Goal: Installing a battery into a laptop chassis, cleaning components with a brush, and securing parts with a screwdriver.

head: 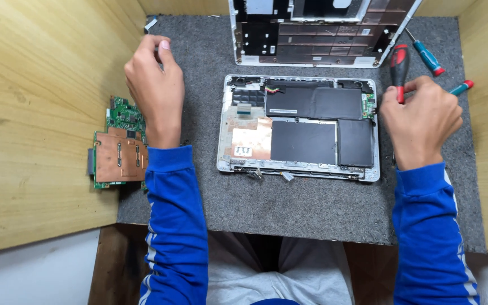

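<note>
My right hand (422,121) was closed round the red-and-black screwdriver (399,65) just right of the opened laptop base (297,127) on the grey mat (289,203). My left hand (153,90) hovered curled, perhaps pinching something small; I couldn't tell. The circuit board (117,147) lay left. I judged a steady, upright driver best.

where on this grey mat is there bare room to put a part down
The widest bare strip of the grey mat runs along its near edge, below the opened laptop base. A second patch lies between the left hand and that base. The far right is crowded: the right hand, screwdrivers and the removed cover.
</note>
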